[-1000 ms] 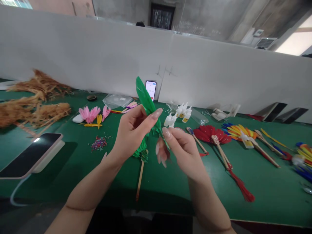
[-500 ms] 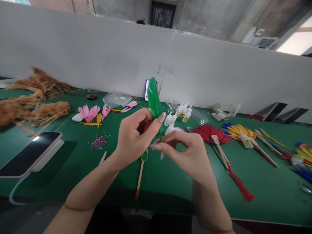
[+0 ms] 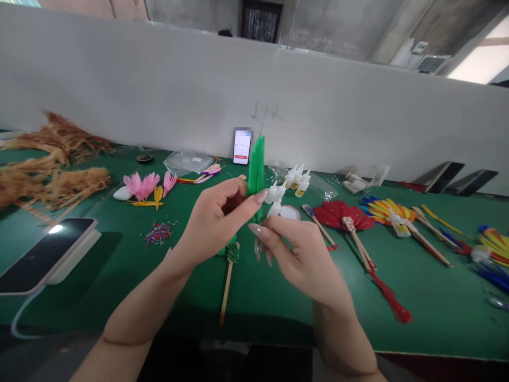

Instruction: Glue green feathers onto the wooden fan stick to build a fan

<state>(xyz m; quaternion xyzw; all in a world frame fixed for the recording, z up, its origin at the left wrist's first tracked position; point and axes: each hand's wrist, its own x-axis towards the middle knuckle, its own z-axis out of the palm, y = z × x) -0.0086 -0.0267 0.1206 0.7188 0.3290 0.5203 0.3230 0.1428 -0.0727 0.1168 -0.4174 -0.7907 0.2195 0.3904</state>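
Observation:
A green feather [image 3: 256,168] stands upright between the thumb and fingers of my left hand [image 3: 223,215], which is closed on its middle. Just below, my right hand [image 3: 296,246] has its thumb and fingers pinched at the feather's lower end; the fingers partly hide the quill there. Under my left hand, on the table, lies a wooden fan handle [image 3: 226,289] topped with green feather pieces [image 3: 231,251]; my left hand covers part of that top.
White glue bottles [image 3: 296,180] stand behind my right hand. A red feather fan [image 3: 344,216] and a yellow-blue one [image 3: 387,210] lie right. Left are pink feathers [image 3: 142,185], sequins [image 3: 158,233], a phone [image 3: 50,254] and brown fibre [image 3: 63,140]. Another phone [image 3: 242,146] leans on the partition.
The green feather has turned to stand straighter and narrower, and sits a little lower. My right hand has shifted slightly down, its fingers more curled. The whole view has shifted slightly.

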